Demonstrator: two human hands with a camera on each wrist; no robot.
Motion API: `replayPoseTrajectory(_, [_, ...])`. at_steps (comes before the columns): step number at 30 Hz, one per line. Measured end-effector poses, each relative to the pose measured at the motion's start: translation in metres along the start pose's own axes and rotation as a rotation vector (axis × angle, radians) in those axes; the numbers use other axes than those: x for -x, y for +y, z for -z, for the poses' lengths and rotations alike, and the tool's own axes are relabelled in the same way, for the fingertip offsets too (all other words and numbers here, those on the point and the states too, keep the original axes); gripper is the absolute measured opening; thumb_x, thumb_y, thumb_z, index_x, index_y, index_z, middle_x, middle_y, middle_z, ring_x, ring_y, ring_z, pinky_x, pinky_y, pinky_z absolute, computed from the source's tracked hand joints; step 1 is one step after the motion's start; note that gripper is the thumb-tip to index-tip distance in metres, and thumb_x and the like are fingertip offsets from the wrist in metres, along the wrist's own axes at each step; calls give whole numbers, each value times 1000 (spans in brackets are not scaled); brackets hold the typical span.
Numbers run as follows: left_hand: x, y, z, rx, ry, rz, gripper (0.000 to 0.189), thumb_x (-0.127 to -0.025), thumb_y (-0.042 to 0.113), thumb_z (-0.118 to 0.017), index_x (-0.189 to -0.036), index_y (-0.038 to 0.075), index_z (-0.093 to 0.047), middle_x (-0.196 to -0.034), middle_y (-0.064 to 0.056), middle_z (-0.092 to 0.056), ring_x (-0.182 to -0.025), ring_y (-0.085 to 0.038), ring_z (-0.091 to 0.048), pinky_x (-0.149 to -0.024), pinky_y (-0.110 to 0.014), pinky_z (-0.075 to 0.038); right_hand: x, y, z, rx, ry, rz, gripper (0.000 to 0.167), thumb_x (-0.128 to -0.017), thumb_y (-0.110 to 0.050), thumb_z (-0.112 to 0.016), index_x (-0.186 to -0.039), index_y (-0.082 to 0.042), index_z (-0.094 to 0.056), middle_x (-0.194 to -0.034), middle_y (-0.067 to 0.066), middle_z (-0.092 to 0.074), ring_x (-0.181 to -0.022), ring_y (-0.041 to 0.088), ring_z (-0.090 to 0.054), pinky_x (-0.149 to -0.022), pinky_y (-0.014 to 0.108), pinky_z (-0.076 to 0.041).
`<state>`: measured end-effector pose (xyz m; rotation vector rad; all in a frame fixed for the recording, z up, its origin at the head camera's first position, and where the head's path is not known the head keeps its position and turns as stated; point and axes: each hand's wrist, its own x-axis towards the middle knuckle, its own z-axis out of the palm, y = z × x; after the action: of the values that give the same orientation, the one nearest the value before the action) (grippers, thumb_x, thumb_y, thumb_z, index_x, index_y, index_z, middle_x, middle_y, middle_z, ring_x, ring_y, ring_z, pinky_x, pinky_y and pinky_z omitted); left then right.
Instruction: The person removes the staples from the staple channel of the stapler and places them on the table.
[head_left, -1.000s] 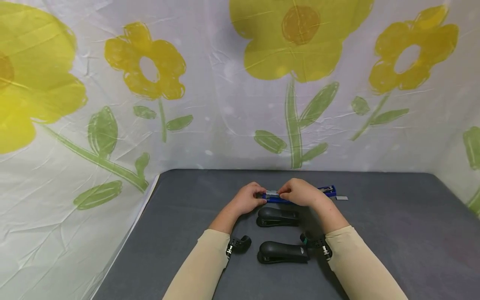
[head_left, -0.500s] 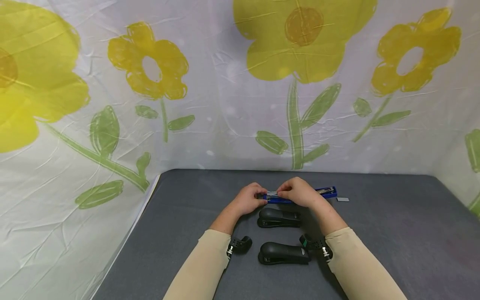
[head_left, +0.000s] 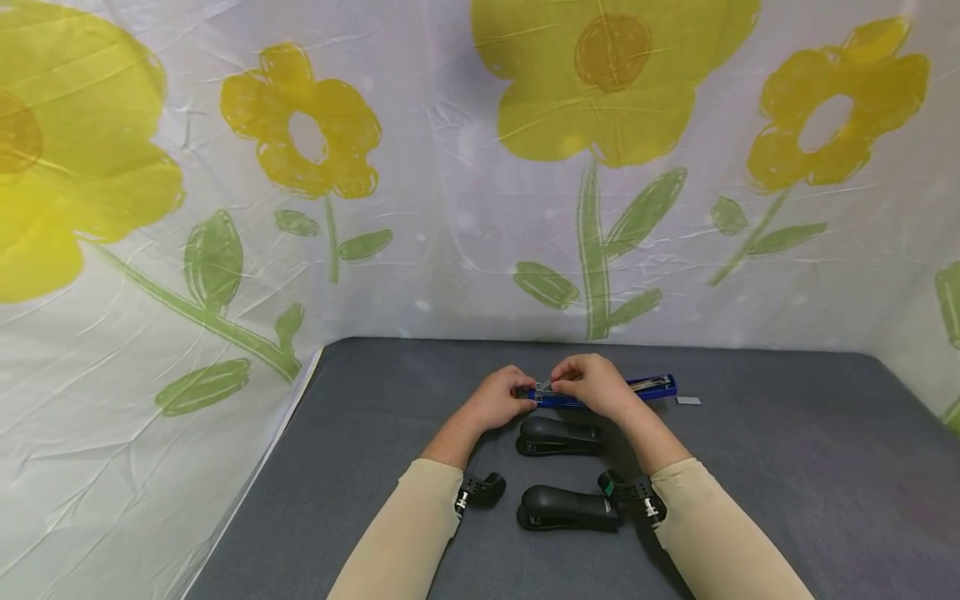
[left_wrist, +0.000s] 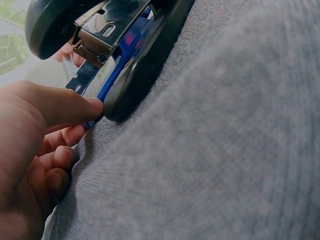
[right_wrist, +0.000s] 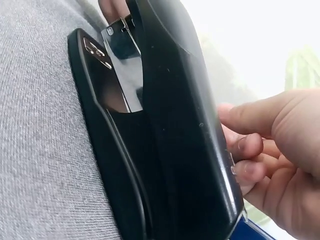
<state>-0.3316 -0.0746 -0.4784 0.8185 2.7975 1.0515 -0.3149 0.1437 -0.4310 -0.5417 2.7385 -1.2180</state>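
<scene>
A blue stapler (head_left: 654, 385) lies opened out lengthwise at the back of the table. My left hand (head_left: 498, 398) holds its left end, thumb in front and fingers behind; the left wrist view shows the thumb (left_wrist: 87, 107) at the blue edge. Over the tray, my right hand (head_left: 592, 383) pinches a small silvery strip of staples (head_left: 545, 385), which slants down toward the left end. In the right wrist view a black stapler (right_wrist: 185, 125) hides what the right fingers (right_wrist: 248, 172) hold.
Two black staplers lie in front of the blue one, the nearer-to-hands one (head_left: 561, 436) behind the other (head_left: 568, 508). Another silvery staple strip (head_left: 688, 401) rests on the grey tabletop (head_left: 780, 467) just right of the blue stapler. A flower-printed curtain (head_left: 450, 250) stands behind.
My right hand has shifted slightly left, and the staple strip in it has gone from nearly level to slanted. My left hand keeps its hold on the blue stapler.
</scene>
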Motion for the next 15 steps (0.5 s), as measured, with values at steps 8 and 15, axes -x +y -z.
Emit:
replayPoseTrajectory(8, [0, 2, 0, 4, -7, 29, 31, -96, 14, -74, -125, 5, -73, -112, -5, -62, -82, -14, -52, -75, -30, -45, 0, 0, -2, -9, -19, -7, 29, -98, -12, -71, -123, 3, -73, -113, 16, -74, -99, 29, -71, -81, 42, -57])
replayPoseTrajectory(15, [1, 2, 1, 6, -7, 29, 31, -95, 14, -75, -125, 5, -73, -111, -5, -62, -81, -14, -52, -75, -29, -45, 1, -1, -3, 11, 15, -12, 24, -96, -12, -73, -116, 0, -77, -104, 11, -76, -91, 24, -71, -78, 40, -57])
